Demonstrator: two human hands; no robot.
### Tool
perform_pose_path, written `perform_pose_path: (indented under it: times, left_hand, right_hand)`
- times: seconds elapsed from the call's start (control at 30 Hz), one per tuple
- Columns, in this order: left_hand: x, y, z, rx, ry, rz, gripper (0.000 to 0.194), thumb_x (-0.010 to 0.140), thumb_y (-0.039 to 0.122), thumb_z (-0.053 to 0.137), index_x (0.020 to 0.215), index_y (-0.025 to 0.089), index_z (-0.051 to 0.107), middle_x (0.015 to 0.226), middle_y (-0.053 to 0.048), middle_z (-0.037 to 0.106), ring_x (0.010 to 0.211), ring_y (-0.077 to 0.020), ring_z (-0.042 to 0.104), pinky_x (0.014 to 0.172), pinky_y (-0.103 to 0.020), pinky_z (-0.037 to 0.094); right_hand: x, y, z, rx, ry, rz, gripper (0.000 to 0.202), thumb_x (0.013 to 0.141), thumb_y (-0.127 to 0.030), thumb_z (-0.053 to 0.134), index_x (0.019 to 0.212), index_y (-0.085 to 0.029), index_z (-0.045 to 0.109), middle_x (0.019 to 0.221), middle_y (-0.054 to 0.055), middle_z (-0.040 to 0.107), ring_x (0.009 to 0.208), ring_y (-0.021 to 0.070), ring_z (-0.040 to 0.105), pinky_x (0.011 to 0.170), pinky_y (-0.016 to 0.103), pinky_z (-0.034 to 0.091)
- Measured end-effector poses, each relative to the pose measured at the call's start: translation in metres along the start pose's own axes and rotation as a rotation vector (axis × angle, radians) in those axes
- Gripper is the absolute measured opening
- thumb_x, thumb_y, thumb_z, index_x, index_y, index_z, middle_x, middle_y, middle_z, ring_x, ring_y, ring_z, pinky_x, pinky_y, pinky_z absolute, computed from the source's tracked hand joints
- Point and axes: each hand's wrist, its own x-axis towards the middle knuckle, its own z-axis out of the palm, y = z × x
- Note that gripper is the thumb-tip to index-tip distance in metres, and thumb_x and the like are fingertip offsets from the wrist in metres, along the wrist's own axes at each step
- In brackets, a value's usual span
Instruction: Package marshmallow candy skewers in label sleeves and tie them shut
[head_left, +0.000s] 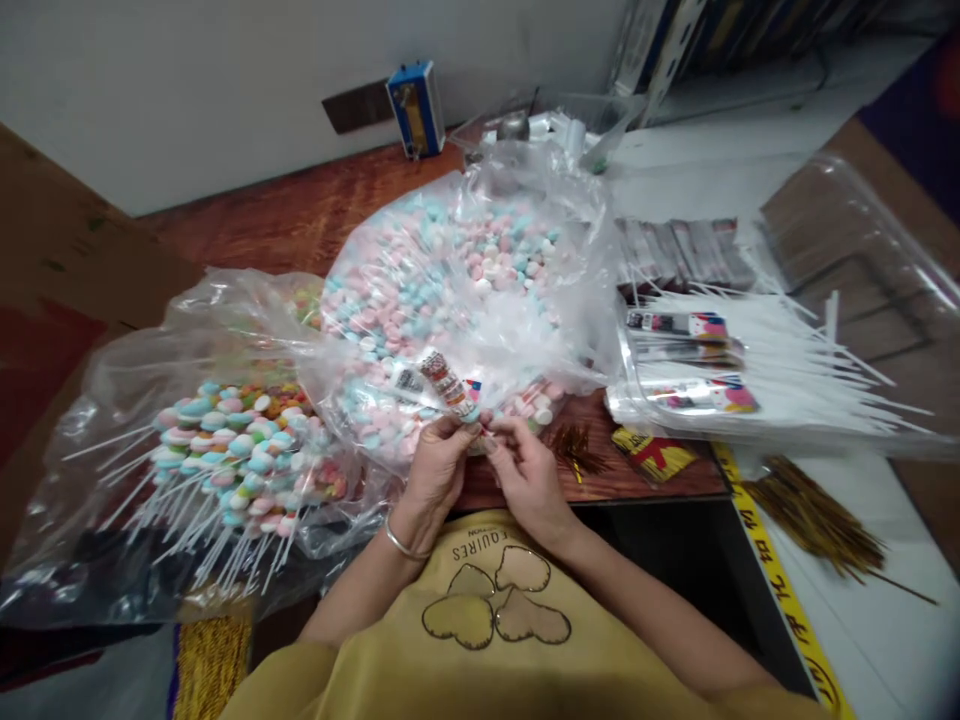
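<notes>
Near the table's front edge, my left hand (442, 462) pinches the lower end of a small printed wrapper (444, 382), which points up and to the left. Close beside it, my right hand (525, 468) has its fingers closed at the same end; what lies between its fingertips is too small to make out. Just beyond both hands lies a large clear bag of pink, blue and white candies (442, 270). At the left, candies on white sticks (232, 450) rest in a pile on clear plastic.
White sticks (795, 360) and printed wrappers (705, 395) lie in a clear tray at the right. Gold twist ties (821, 515) sit nearer the front right. A yellow packet (652, 452) is on the table (262, 215). A blue box (417, 110) stands by the wall.
</notes>
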Motion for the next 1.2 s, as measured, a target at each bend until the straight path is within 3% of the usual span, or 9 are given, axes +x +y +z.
perform_pose_path:
  times: [0.07, 0.17, 0.23, 0.3, 0.37, 0.47, 0.6, 0.93, 1.2]
  left_hand:
    - [-0.002, -0.004, -0.002, 0.011, -0.023, 0.000, 0.038, 0.044, 0.033, 0.102, 0.071, 0.017, 0.081, 0.074, -0.005, 0.078, 0.070, -0.0135, 0.070, 0.072, -0.024, 0.057]
    - [-0.008, -0.011, -0.006, -0.022, -0.150, -0.104, 0.040, 0.049, 0.038, 0.101, 0.075, 0.017, 0.079, 0.068, -0.002, 0.074, 0.061, -0.0117, 0.065, 0.065, -0.024, 0.057]
    - [-0.010, -0.012, -0.008, -0.017, -0.222, -0.179, 0.038, 0.054, 0.040, 0.100, 0.076, 0.017, 0.078, 0.061, 0.001, 0.068, 0.055, -0.0103, 0.062, 0.060, -0.024, 0.056]
    - [-0.010, -0.011, -0.008, 0.014, -0.237, -0.160, 0.035, 0.057, 0.039, 0.099, 0.070, 0.017, 0.076, 0.062, 0.001, 0.068, 0.057, -0.0112, 0.064, 0.060, -0.025, 0.057]
    - [-0.007, -0.005, -0.009, 0.030, -0.196, -0.066, 0.035, 0.054, 0.038, 0.100, 0.066, 0.017, 0.074, 0.070, -0.001, 0.072, 0.068, -0.0141, 0.069, 0.067, -0.027, 0.060]
    - [-0.001, 0.005, -0.014, 0.061, -0.092, 0.061, 0.036, 0.050, 0.038, 0.101, 0.064, 0.018, 0.075, 0.073, -0.002, 0.074, 0.076, -0.0159, 0.073, 0.074, -0.028, 0.062]
    - [-0.001, 0.007, -0.025, 0.160, 0.003, 0.080, 0.039, 0.049, 0.042, 0.101, 0.069, 0.018, 0.078, 0.073, -0.003, 0.075, 0.068, -0.0153, 0.071, 0.065, -0.027, 0.061]
    - [-0.006, -0.008, -0.046, 0.399, -0.024, 0.197, 0.030, 0.068, 0.045, 0.092, 0.080, 0.019, 0.081, 0.068, -0.002, 0.073, 0.065, -0.0132, 0.066, 0.067, -0.025, 0.052]
    - [-0.012, 0.000, -0.050, 0.620, -0.068, 0.243, 0.023, 0.083, 0.041, 0.080, 0.084, 0.018, 0.078, 0.072, -0.002, 0.072, 0.070, -0.0156, 0.064, 0.070, -0.027, 0.050]
  right_hand:
    - [-0.003, 0.004, 0.002, 0.007, -0.031, -0.006, 0.032, 0.092, -0.053, 0.067, 0.086, -0.023, 0.059, 0.071, -0.004, 0.052, 0.057, 0.0091, 0.044, 0.049, 0.021, 0.040]
    - [-0.007, 0.009, 0.002, 0.290, -0.208, 0.179, 0.035, 0.092, -0.059, 0.063, 0.089, -0.026, 0.053, 0.061, -0.011, 0.037, 0.042, 0.0067, 0.027, 0.042, 0.022, 0.037]
    - [-0.010, 0.008, -0.006, 0.316, -0.289, 0.230, 0.034, 0.094, -0.060, 0.060, 0.092, -0.026, 0.055, 0.060, -0.012, 0.038, 0.039, 0.0066, 0.028, 0.043, 0.023, 0.039]
    - [-0.016, 0.005, -0.022, 0.056, -0.262, 0.130, 0.029, 0.096, -0.052, 0.059, 0.089, -0.024, 0.060, 0.066, -0.006, 0.053, 0.048, 0.0097, 0.048, 0.054, 0.026, 0.046]
    - [-0.025, 0.001, -0.046, -0.323, -0.113, -0.036, 0.020, 0.098, -0.039, 0.059, 0.089, -0.022, 0.066, 0.084, 0.002, 0.068, 0.074, 0.0155, 0.065, 0.071, 0.030, 0.051]
    - [-0.041, 0.004, -0.087, -0.731, 0.168, -0.187, 0.015, 0.098, -0.026, 0.056, 0.092, -0.022, 0.069, 0.094, 0.005, 0.073, 0.089, 0.0195, 0.067, 0.083, 0.032, 0.049]
    - [-0.054, 0.016, -0.116, -1.063, 0.213, -0.210, 0.016, 0.098, -0.023, 0.055, 0.091, -0.021, 0.069, 0.092, 0.005, 0.070, 0.085, 0.0202, 0.067, 0.078, 0.031, 0.048]
    - [-0.039, 0.029, -0.093, -1.473, 0.066, -0.401, 0.024, 0.103, -0.024, 0.053, 0.087, -0.019, 0.071, 0.084, 0.005, 0.062, 0.079, 0.0188, 0.055, 0.073, 0.030, 0.038]
    - [-0.029, 0.034, -0.092, -1.635, 0.041, -0.519, 0.028, 0.103, -0.018, 0.049, 0.079, -0.018, 0.063, 0.079, 0.008, 0.061, 0.073, 0.0218, 0.048, 0.070, 0.036, 0.031]
